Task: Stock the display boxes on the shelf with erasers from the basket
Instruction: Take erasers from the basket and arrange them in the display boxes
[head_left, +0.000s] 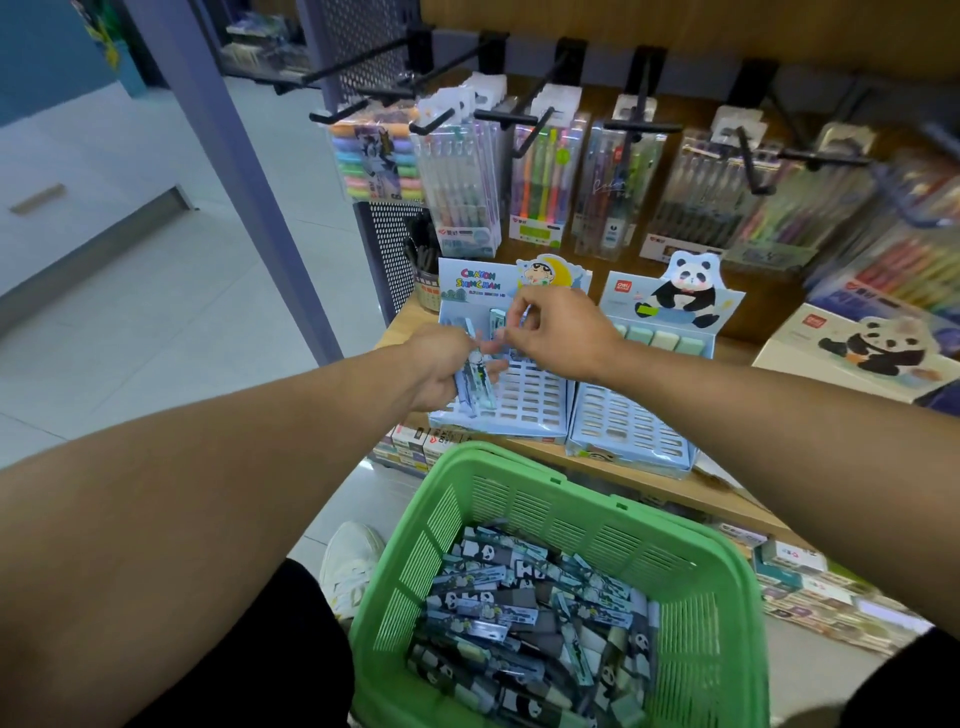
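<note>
A green plastic basket (696, 613) in front of me holds several wrapped erasers (524, 618) with panda prints. On the wooden shelf stand two blue display boxes: the Crayon Shin-chan box (535, 410) on the left and the panda box (631, 431) on the right. My left hand (441, 366) grips a small bundle of erasers (475, 387) over the left box. My right hand (558, 332) pinches one eraser at the back of that box, beside an eraser (497, 319) standing upright in a slot. The panda box has a row of pale green erasers (660, 338) at its back.
Pen and marker packs (540, 182) hang on black hooks above the boxes. A flat panda-print box (872, 353) lies at the right of the shelf. A perforated metal panel (384, 249) and a pen cup (427, 283) stand left. Lower shelves hold boxed stock (810, 587). My white shoe (350, 566) is beside the basket.
</note>
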